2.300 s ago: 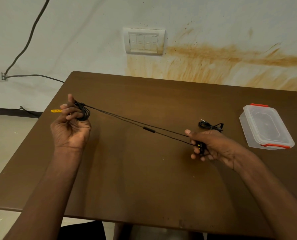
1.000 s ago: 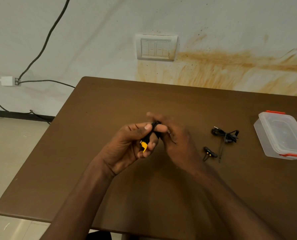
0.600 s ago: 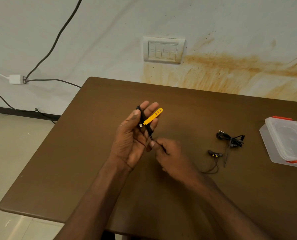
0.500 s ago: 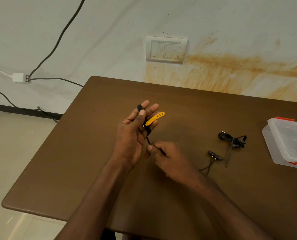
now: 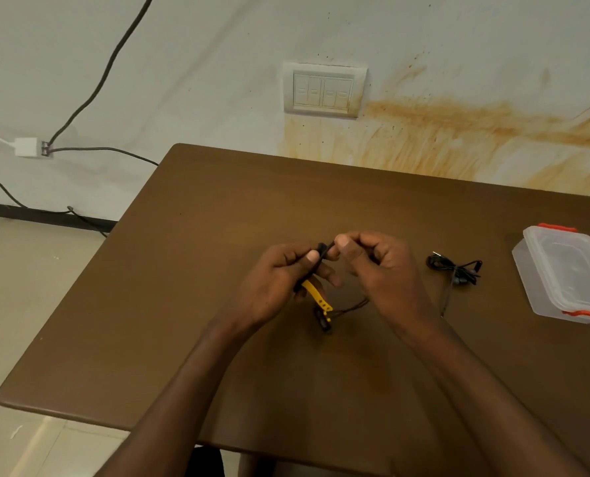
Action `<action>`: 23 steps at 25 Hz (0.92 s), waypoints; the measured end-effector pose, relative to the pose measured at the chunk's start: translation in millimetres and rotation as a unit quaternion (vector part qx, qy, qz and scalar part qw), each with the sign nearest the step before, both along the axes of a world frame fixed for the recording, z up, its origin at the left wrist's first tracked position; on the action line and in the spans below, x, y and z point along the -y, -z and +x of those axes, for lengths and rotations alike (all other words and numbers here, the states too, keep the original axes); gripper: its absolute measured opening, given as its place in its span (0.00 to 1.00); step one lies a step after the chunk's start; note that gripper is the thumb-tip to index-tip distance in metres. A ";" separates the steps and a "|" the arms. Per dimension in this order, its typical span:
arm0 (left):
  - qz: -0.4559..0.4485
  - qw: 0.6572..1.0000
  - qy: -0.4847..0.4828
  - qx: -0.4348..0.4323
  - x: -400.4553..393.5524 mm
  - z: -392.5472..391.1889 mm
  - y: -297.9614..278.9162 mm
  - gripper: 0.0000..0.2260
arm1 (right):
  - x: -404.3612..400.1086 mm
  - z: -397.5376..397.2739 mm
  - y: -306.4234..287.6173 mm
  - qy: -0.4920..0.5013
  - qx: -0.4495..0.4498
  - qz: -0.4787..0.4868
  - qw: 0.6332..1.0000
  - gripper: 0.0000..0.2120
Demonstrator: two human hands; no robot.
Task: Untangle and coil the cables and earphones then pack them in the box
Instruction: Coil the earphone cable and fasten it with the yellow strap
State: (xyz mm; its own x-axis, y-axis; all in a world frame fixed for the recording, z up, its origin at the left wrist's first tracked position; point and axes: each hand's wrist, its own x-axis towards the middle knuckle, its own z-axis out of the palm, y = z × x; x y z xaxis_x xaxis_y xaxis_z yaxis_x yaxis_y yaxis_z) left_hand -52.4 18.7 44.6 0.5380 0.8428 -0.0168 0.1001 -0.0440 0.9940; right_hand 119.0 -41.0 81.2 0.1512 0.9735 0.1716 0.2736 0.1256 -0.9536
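My left hand (image 5: pixel 280 280) grips a small coil of black earphone cable (image 5: pixel 322 251) above the middle of the table. A yellow strap (image 5: pixel 317 297) hangs down from that coil. My right hand (image 5: pixel 379 270) pinches the same cable right beside the left thumb. A loose stretch of the cable runs under my right hand, and the black earbuds (image 5: pixel 324 320) hang just below the strap. A second black cable (image 5: pixel 455 268) lies bundled on the table to the right. The clear plastic box (image 5: pixel 568 277) with orange clips stands closed at the right edge.
The brown table (image 5: pixel 218 235) stands against a stained wall with a switch plate (image 5: pixel 324 89). Wall cables and a white adapter (image 5: pixel 27 146) are at the far left, off the table.
The stretched cable has been gathered into a small coil in my left hand. My right hand has risen from below the coil to pinch it at the top, and the yellow strap now hangs down.
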 end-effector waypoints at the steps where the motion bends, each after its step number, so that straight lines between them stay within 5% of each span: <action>1: -0.031 0.999 0.020 0.017 1.1 0.7 -2.4 0.15 | -2.1 6.3 2.7 0.019 0.041 0.002 0.999 0.09; 5: -0.075 0.989 0.122 0.026 5.1 0.1 -5.9 0.17 | -3.8 24.0 16.0 0.065 0.150 -0.005 0.986 0.07; 9: -0.129 0.978 0.125 0.102 6.2 6.9 -7.9 0.18 | -6.2 28.7 26.8 0.075 0.173 -0.067 0.980 0.19; 13: -0.192 0.952 0.078 0.226 4.9 13.4 -17.2 0.17 | -6.9 18.6 28.7 0.018 -0.137 -0.185 0.973 0.20; 16: -0.297 0.874 0.082 0.377 -1.4 7.4 -21.2 0.18 | -3.3 13.4 27.2 -0.045 -0.255 -0.214 0.942 0.15; 19: -0.386 0.721 0.129 0.561 -13.1 -3.5 -14.4 0.17 | -0.6 7.3 27.5 -0.076 -0.196 -0.220 0.953 0.14; 20: -0.386 0.702 0.095 0.591 -16.1 -4.7 -12.4 0.16 | 0.6 3.4 28.7 -0.088 -0.148 -0.229 0.958 0.13; 21: -0.373 0.704 0.042 0.603 -18.7 -4.5 -10.4 0.16 | 1.8 -1.8 31.6 -0.104 -0.100 -0.241 0.960 0.12; 23: -0.309 0.765 -0.077 0.560 -19.9 -1.0 -11.2 0.16 | 6.7 -13.3 38.0 -0.135 -0.020 -0.258 0.957 0.11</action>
